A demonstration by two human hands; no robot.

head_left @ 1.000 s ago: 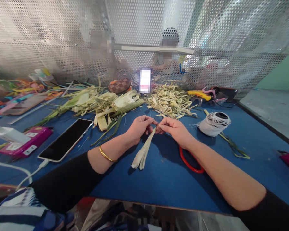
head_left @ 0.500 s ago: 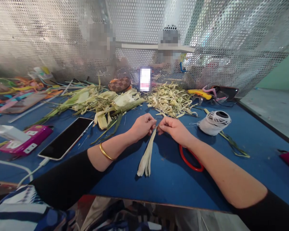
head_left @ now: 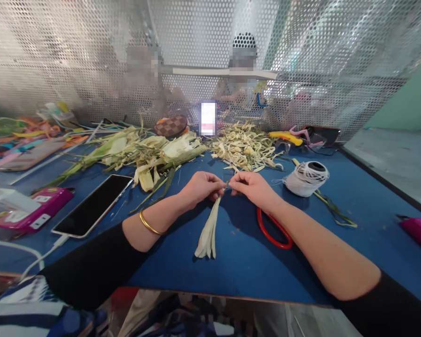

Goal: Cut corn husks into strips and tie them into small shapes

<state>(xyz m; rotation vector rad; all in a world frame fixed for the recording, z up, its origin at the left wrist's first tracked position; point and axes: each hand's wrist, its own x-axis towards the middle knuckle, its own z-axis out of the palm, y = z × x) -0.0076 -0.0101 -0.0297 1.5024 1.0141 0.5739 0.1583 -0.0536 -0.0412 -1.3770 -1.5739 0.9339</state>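
A pale strip bundle of corn husk [head_left: 208, 229] hangs toward me over the blue table, its narrow end up at my fingertips and its wide end fanned out. My left hand [head_left: 205, 188] is closed in a pinch on that narrow end. Close beside it, my right hand [head_left: 250, 187] is closed too, thumb and finger pressed together at the husk's tip; what lies between them is too small to make out. White thread from a spool [head_left: 307, 179] trails toward the right hand. Partly hidden under my right wrist are red-handled scissors [head_left: 272, 231], only the handle showing.
Behind my hands lie whole husks [head_left: 168, 152] and a heap of shredded husk strips [head_left: 247, 147]. A phone [head_left: 93, 206] on a cable and a magenta power strip [head_left: 38, 210] are at left. A perforated metal screen [head_left: 196, 37] closes the back, with a lit phone [head_left: 208, 117] before it.
My fingertips have come closer together at the husk's narrow end. The husk's wide end has swung slightly left. The whole view has shifted a little.
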